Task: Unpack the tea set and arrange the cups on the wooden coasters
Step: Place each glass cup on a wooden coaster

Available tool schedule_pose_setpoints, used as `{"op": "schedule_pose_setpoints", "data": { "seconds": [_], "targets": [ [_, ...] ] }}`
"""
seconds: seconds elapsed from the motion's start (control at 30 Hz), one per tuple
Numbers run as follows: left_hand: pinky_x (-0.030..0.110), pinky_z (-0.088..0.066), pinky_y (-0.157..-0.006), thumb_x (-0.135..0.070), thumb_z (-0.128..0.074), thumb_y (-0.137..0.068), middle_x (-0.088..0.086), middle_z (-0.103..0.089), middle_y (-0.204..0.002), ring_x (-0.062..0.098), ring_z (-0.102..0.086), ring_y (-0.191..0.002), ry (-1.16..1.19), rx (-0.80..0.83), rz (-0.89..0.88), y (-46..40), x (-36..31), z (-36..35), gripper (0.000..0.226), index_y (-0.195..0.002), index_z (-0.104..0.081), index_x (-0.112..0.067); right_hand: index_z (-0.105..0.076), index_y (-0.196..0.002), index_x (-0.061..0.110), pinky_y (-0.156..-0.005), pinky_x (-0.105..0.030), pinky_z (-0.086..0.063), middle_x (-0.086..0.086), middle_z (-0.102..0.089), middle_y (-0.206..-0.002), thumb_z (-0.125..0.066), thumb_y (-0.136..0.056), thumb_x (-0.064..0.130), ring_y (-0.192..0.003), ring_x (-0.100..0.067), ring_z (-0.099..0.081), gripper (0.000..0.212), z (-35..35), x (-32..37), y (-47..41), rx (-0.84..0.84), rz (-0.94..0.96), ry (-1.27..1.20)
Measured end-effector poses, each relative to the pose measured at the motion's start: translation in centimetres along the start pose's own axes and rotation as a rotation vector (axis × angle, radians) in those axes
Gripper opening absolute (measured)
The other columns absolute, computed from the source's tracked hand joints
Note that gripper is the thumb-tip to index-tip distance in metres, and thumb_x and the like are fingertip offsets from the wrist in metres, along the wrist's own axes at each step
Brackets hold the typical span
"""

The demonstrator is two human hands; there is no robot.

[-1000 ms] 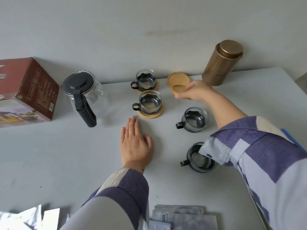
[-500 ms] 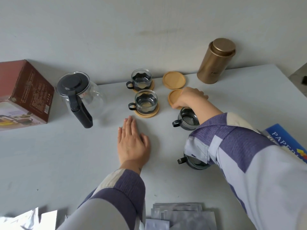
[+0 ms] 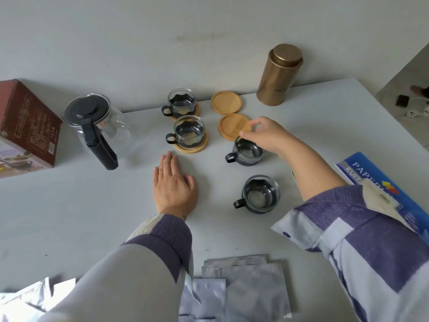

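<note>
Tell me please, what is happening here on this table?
A person is setting glass cups on wooden coasters. Two cups already stand on coasters. Two coasters are bare. The right hand reaches over a third cup, fingertips at its rim; whether it grips the cup is unclear. A fourth cup waits on the table. The left hand lies flat on the table.

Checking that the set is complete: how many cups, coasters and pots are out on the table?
Cups: 4
Coasters: 4
Pots: 1
Total: 9
</note>
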State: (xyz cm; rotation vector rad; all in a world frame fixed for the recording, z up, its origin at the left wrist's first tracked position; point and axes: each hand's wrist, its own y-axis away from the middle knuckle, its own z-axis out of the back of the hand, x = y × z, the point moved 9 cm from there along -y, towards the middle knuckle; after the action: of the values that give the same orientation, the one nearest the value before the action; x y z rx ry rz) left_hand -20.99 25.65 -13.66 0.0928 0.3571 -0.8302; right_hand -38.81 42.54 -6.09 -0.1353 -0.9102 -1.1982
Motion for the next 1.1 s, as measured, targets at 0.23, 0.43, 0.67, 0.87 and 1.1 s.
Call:
{"op": "schedule_pose_setpoints", "data": {
  "seconds": [0.23, 0.43, 0.67, 0.87, 1.1],
  "targets": [
    [0.035, -0.005, -0.121, -0.027, -0.035, -0.091, 0.006, -0.016, -0.159, 0.018, -0.009, -0.147, -0.028, 0.019, -0.031, 0.4, -0.1, 0.0, 0.064, -0.15, -0.02, -0.007, -0.034, -0.142, 0.016, -0.091, -0.024, -0.033, -0.004, -0.045, -0.142, -0.041, -0.095, 0.007, -0.123, -0.016, -0.046, 0.048, -1.2, -6.9, 6.2, -0.05, -0.017, -0.285],
    [0.036, -0.003, -0.121, -0.03, -0.031, -0.093, 0.007, -0.011, -0.16, 0.019, -0.005, -0.148, -0.061, 0.043, -0.06, 0.5, -0.2, -0.3, 0.065, -0.151, -0.014, -0.006, -0.033, -0.143, 0.013, -0.106, -0.029, -0.034, -0.005, -0.042, -0.145, -0.026, -0.083, -0.024, -0.122, -0.009, -0.042, 0.07, -3.9, -10.6, 9.7, -0.046, -0.017, -0.418],
    [0.036, -0.004, -0.121, -0.03, -0.031, -0.092, 0.007, -0.013, -0.159, 0.019, -0.008, -0.148, -0.06, 0.027, -0.05, 0.4, -0.1, -0.3, 0.064, -0.15, -0.017, -0.006, -0.021, -0.143, 0.021, -0.103, -0.024, -0.034, -0.001, -0.039, -0.139, -0.083, -0.066, 0.013, -0.126, -0.014, -0.042, 0.099, -6.5, -11.5, 10.5, -0.102, 0.087, -0.32],
    [0.036, -0.005, -0.121, -0.029, -0.031, -0.093, 0.007, -0.014, -0.159, 0.019, -0.009, -0.147, -0.067, 0.034, -0.044, 0.2, 0.0, -0.5, 0.063, -0.15, -0.017, -0.006, -0.044, -0.128, 0.015, -0.096, -0.037, -0.046, -0.002, -0.056, -0.121, -0.087, -0.059, 0.026, -0.114, -0.024, -0.052, 0.082, -5.7, -11.5, 10.6, -0.36, 0.164, -0.268],
    [0.037, -0.006, -0.121, -0.026, -0.027, -0.098, 0.011, -0.019, -0.157, 0.022, -0.013, -0.147, -0.084, 0.023, 0.015, 1.4, -1.3, -0.1, 0.055, -0.149, -0.022, -0.005, -0.051, -0.12, 0.021, -0.086, -0.027, -0.046, 0.004, -0.061, -0.112, -0.086, -0.057, 0.028, -0.107, -0.019, -0.056, 0.073, -4.5, -10.9, 10.3, -0.239, 0.164, -0.231]
  ]
}}
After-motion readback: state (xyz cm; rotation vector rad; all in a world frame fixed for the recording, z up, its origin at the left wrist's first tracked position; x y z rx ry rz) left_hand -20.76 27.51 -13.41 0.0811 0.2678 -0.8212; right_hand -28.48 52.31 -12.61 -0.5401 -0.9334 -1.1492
